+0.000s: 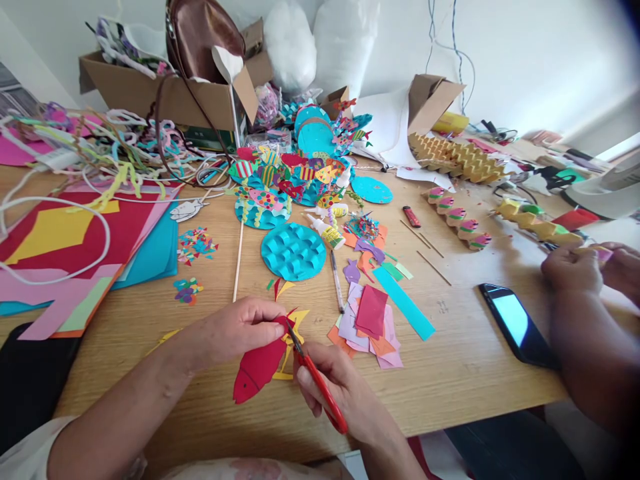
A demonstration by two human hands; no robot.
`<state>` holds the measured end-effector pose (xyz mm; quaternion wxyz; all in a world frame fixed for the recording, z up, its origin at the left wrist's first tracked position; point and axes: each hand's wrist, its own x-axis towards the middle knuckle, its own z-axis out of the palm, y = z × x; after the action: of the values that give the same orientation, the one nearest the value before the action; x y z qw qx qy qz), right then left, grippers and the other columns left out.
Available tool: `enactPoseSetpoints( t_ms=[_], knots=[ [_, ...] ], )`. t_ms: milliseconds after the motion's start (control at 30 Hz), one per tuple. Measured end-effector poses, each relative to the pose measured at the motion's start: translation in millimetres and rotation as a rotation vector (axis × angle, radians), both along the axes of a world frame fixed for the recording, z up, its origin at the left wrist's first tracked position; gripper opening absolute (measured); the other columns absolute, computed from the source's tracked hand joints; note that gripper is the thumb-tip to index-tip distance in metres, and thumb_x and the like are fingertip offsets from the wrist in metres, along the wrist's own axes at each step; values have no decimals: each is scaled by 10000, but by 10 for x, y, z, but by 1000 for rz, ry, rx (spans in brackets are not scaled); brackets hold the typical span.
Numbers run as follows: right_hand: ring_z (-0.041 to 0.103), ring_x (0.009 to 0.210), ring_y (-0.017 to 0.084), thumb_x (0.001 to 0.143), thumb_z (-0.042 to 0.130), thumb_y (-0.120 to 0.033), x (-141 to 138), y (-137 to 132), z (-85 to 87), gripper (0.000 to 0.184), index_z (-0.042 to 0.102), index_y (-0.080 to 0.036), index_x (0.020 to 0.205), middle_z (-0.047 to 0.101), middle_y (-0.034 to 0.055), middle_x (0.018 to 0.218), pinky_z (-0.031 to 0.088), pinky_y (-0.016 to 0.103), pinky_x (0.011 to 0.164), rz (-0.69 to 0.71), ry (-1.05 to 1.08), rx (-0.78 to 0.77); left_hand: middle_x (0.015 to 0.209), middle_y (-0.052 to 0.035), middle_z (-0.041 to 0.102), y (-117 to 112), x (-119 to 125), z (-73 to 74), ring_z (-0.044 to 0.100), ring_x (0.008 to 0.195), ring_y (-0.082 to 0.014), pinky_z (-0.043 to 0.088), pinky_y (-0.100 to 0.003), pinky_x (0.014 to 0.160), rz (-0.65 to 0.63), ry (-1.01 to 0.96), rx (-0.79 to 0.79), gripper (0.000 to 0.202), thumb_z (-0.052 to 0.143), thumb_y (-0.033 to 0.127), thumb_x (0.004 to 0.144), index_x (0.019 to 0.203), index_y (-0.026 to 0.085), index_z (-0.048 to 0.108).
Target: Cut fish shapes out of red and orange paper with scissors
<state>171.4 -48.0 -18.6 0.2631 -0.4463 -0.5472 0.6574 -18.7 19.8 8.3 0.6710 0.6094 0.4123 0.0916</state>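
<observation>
My left hand (257, 327) pinches a red paper fish (257, 370) near its tail, with the head pointing down toward me. A drawn eye and a curved gill line mark the fish. My right hand (325, 380) is closed round red-handled scissors (323, 390), whose blades meet the paper at the tail, close to my left fingertips. Yellow paper scraps (300, 323) lie under and beside the fish. Just beyond my hands sits a round turquoise paper disc (293, 251) covered with curled scales.
Right of my hands lie a pile of coloured paper pieces (371, 313), a turquoise strip (406, 301) and a pen (337, 283). Decorated paper fish (270, 175) cluster behind, near glue bottles (327, 232). A co-worker's hands (575, 267) are at the right, beside a phone (515, 323).
</observation>
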Motion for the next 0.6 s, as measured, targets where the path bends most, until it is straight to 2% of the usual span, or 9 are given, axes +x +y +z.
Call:
enactPoseSetpoints(
  t_ms=[100, 433, 600],
  knots=[
    [350, 414, 63, 883, 529, -423, 8, -11, -9, 415, 385, -192, 568, 403, -66, 475, 248, 177, 389, -1, 0, -1, 593, 54, 431, 4, 1, 8, 366, 541, -98, 249, -221, 481, -7, 4, -9, 187, 455, 310, 784, 690, 166, 530],
    [340, 386, 53, 883, 517, -474, 31, -18, -67, 428, 381, -195, 588, 403, -71, 470, 231, 172, 362, 20, 91, -51, 613, 50, 435, 19, -31, 5, 373, 567, -103, 264, -221, 501, -58, -15, 9, 190, 457, 293, 798, 659, 174, 508],
    [312, 406, 63, 893, 498, -457, 51, -9, -53, 433, 355, -203, 573, 345, -76, 467, 213, 195, 384, 58, -33, -7, 610, 52, 415, 38, -44, 17, 373, 568, -106, 272, -221, 512, -104, 13, 25, 217, 456, 307, 802, 646, 171, 519]
  ],
)
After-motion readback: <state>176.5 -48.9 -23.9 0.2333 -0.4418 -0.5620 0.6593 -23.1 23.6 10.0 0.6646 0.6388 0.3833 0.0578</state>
